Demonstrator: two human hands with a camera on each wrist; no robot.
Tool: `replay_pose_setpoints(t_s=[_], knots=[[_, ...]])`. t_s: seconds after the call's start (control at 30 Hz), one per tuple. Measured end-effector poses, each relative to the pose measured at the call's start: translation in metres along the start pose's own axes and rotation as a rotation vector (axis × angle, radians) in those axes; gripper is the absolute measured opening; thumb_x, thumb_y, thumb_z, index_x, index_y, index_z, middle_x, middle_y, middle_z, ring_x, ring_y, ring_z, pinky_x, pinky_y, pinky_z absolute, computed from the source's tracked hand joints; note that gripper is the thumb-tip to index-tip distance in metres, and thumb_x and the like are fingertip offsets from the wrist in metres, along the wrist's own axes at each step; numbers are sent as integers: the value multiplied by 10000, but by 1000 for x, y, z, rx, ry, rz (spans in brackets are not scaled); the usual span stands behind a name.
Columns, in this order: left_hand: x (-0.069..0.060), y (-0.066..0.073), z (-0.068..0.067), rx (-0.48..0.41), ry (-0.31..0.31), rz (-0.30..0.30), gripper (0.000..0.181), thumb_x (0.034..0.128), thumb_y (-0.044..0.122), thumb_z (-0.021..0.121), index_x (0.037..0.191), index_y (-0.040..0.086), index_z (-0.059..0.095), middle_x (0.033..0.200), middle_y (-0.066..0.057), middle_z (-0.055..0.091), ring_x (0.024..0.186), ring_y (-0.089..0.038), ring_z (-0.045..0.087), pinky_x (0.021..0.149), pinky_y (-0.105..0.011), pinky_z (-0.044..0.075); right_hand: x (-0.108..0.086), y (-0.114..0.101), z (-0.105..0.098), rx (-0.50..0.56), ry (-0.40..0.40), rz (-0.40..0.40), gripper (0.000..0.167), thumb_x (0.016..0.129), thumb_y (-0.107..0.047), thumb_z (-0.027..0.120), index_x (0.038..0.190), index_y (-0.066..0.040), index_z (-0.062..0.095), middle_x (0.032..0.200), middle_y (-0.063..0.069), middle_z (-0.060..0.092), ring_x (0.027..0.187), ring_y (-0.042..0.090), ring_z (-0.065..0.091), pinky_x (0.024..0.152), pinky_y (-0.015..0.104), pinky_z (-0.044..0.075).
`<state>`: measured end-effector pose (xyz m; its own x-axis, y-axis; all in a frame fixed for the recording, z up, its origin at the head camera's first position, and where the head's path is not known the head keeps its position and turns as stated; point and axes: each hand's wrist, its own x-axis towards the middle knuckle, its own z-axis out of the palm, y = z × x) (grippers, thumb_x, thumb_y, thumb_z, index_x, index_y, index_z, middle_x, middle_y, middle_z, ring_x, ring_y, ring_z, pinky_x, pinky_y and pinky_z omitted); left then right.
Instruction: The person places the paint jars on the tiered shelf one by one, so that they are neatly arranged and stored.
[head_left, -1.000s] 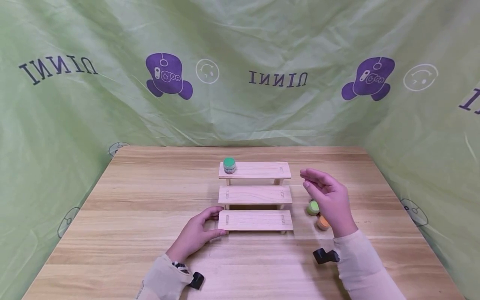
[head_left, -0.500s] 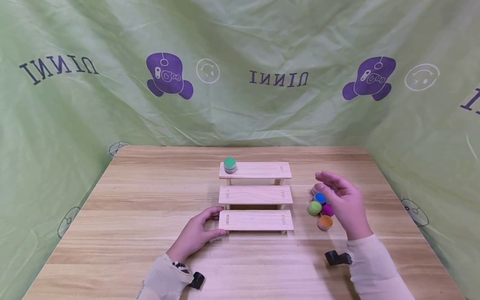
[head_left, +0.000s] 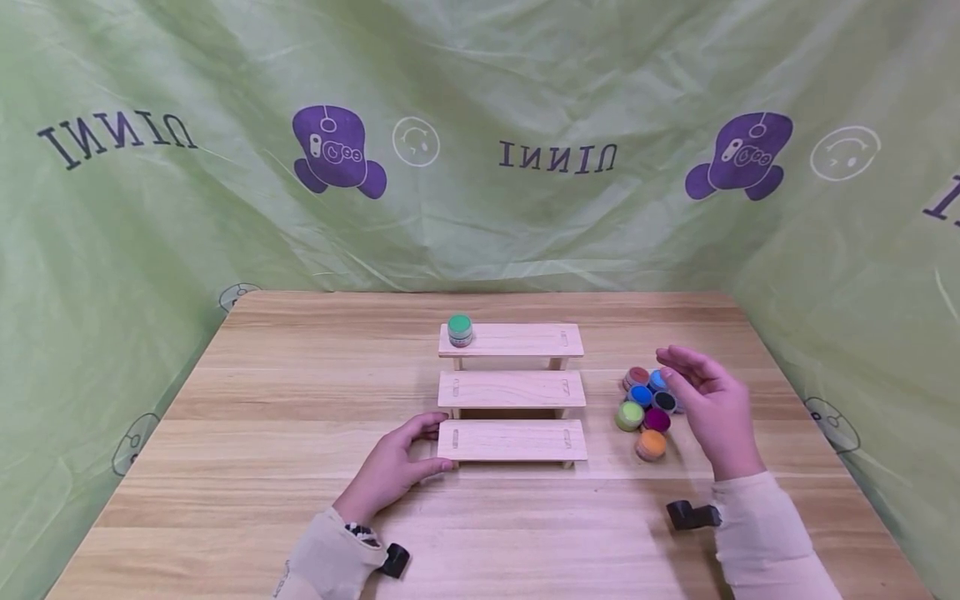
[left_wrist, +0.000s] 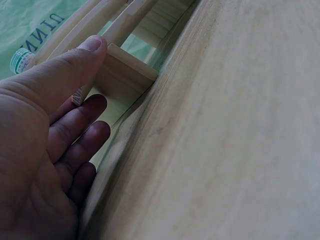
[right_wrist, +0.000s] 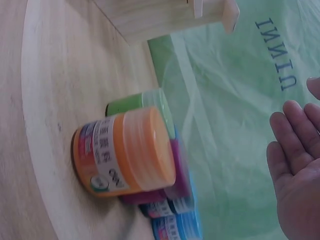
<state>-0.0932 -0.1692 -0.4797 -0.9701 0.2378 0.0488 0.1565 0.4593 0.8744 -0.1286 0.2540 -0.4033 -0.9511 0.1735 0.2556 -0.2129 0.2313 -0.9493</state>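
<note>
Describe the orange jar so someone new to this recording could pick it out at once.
On the wooden table, find the three-step wooden stand, then look right to the cluster of jars beside the person's right hand. The orange jar stands at the cluster's near edge, closest to the person. Its orange colour sets it apart from the neighbouring light green jar and magenta jar.

"UINNI" repeated on green cloth [head_left: 480, 229], "颜料" and "deli" on orange jar [right_wrist: 137, 152]

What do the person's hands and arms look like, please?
The left hand and right hand are ungloved. Pale beige sleeves reach the wrists; each wrist has a small black blocky device, and a black-and-white patterned patch shows at the left one.
</note>
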Motion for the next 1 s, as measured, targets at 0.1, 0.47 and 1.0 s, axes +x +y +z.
replay_pose_setpoints(t_s=[0.1, 0.47, 1.0], knots=[[0, 1, 0, -5, -8, -5, 648, 768, 301, 879, 1343, 166, 614, 1161, 35, 682, 1122, -195, 618, 1030, -463, 434, 1, 3, -3, 13, 17, 13, 386, 937, -94, 718, 1286, 40, 620, 1141, -86, 710, 1067, 27, 648, 886, 108, 482], [1, -1, 0, -11, -13, -23, 651, 762, 309, 883, 1342, 178, 616, 1150, 40, 683, 1132, -193, 610, 1055, -492, 408, 3, 14, -12, 4, 75, 64, 360, 925, -73, 727, 1269, -6, 644, 1121, -97, 715, 1036, 21, 650, 869, 94, 479], [0, -1, -1, -19, -15, -13, 647, 770, 299, 879, 1344, 164, 613, 1167, 31, 683, 1140, -202, 611, 1056, -491, 406, 4, 35, -21, -12, 119, 152, 341, 933, -67, 715, 1262, -7, 646, 1085, -121, 718, 1006, 7, 653, 843, 79, 479]])
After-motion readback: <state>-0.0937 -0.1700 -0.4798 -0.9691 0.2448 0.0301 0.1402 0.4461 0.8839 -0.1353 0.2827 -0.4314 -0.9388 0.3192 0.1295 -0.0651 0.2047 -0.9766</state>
